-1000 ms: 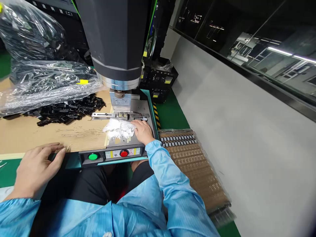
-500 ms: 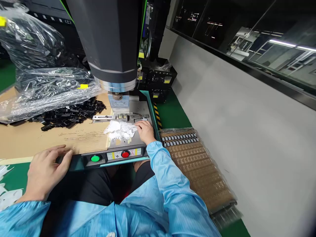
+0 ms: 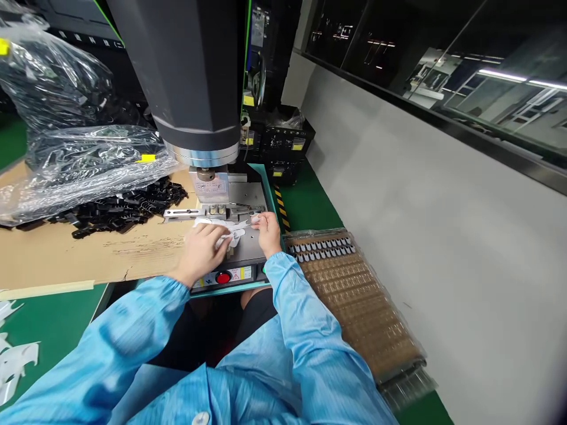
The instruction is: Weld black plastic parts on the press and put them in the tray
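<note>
My left hand (image 3: 201, 251) reaches over a heap of thin white plastic pieces (image 3: 237, 235) on the metal machine base. Its fingers are bent down into the heap, thumb close to the forefinger; what lies between the tips is hidden. My right hand (image 3: 269, 233), at the right side of the base, pinches a small white plastic piece (image 3: 255, 219) between thumb and fingers. Just behind the heap is a metal fixture (image 3: 217, 211). Above that hangs the metal block (image 3: 210, 188) of a press with a large dark head (image 3: 199, 77).
A red button (image 3: 223, 277) is on the front panel. Black parts (image 3: 119, 209) and plastic bags (image 3: 88, 153) lie on cardboard at left. A tray (image 3: 349, 295) at right has rows of small pieces at its far end. More white pieces (image 3: 15, 363) lie lower left.
My left hand has moved right and away from me, from the cardboard's front edge onto the white heap. My right hand has lifted slightly and now shows a white piece in its fingers.
</note>
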`<action>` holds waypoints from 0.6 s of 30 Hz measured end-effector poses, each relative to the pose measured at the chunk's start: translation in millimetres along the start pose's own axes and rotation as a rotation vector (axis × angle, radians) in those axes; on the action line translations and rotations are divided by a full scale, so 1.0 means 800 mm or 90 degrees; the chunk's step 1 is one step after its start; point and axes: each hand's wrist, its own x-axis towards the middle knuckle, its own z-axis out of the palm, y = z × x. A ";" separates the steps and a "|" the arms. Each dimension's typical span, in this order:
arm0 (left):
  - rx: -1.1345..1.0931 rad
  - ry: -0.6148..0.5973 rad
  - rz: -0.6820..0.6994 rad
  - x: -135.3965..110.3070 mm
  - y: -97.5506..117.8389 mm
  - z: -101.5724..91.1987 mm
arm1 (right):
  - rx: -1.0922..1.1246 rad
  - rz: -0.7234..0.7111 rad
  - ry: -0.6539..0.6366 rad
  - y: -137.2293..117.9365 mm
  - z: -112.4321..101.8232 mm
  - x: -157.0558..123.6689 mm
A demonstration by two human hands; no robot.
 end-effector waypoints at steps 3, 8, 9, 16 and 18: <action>0.045 -0.103 0.009 0.058 0.012 0.034 | 0.020 0.028 0.061 0.003 0.002 0.000; 0.142 -0.192 0.002 0.103 0.026 0.068 | -0.048 0.036 0.097 0.006 0.001 0.002; 0.144 -0.192 -0.002 0.105 0.026 0.072 | -0.065 0.029 0.095 0.007 0.001 0.002; 0.092 -0.157 -0.026 0.108 0.021 0.083 | -0.106 -0.009 0.090 0.013 -0.002 0.007; 0.066 -0.138 -0.022 0.110 0.023 0.083 | -0.101 0.001 0.088 0.013 -0.002 0.009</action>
